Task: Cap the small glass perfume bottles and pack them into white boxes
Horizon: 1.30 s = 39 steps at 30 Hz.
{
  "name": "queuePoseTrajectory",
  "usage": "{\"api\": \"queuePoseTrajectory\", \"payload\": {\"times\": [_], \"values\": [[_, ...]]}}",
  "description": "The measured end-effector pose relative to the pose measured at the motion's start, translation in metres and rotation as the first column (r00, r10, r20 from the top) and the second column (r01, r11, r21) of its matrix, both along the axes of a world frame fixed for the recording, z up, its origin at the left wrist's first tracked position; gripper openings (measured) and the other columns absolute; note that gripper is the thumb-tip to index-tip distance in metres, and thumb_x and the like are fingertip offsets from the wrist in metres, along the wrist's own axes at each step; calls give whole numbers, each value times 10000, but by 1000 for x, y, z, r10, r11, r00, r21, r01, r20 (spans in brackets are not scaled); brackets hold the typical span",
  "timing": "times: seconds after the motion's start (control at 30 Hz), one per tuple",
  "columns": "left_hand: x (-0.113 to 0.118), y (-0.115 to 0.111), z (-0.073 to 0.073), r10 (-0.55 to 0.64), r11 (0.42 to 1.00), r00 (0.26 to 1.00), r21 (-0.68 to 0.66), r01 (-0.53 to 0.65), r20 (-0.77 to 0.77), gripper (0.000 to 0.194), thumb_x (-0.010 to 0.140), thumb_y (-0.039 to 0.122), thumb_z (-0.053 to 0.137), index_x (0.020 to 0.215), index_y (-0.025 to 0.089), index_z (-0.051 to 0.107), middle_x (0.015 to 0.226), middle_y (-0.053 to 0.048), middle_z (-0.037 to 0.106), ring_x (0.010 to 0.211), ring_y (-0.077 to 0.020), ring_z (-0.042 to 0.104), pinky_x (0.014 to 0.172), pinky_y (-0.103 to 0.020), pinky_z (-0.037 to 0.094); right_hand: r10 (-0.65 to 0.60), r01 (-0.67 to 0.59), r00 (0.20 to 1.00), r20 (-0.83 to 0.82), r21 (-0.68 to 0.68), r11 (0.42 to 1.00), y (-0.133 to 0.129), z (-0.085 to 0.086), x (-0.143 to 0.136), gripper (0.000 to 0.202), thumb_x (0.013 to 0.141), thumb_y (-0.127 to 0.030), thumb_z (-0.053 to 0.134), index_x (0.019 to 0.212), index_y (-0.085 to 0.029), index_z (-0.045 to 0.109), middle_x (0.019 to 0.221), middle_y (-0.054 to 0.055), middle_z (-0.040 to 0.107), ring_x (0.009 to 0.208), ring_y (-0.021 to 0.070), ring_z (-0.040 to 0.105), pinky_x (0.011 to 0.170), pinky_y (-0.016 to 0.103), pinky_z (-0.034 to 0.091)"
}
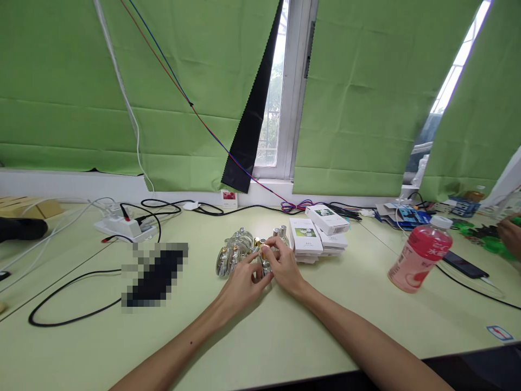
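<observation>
Evidently, work on the small bottle (266, 267) was unfinished: it stood between the hands, at the near right of the clustered glass bottles (235, 256). The right hand (284, 270) pinched its top; the left hand (243, 278) curled at its near side, its grip unclear. Silver-capped bottles (283, 233) stood beyond, left of stacked white boxes (305, 237); how many were done, I couldn't tell.

This looks like a workshop or packing room: a long worktop (285, 336) beside green blinds (350, 108) carries a power strip (126, 228) at left, grouped bottles (234, 258) and stacked boxes (305, 239), with another person (512, 237) at right.
</observation>
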<state>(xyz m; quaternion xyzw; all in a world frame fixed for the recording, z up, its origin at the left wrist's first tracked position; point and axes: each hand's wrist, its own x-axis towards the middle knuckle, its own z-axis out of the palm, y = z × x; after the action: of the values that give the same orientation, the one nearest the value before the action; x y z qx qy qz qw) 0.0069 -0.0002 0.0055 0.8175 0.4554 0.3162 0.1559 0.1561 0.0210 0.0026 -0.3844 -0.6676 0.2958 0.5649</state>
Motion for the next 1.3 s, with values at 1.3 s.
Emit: {"api": "queuePoseTrajectory", "payload": {"times": [1.3], "values": [[0,-2,3,-5,1000,1000,-9,5,29,432,910,391,565,517,242,464,688,-76,709,1143,-330,677,783,-362,554,42,-42,999,1,13,999,-2,5,1,272,964,-468,517,949,-206,592,812,40,671,671,178,632,624,304,519]]}}
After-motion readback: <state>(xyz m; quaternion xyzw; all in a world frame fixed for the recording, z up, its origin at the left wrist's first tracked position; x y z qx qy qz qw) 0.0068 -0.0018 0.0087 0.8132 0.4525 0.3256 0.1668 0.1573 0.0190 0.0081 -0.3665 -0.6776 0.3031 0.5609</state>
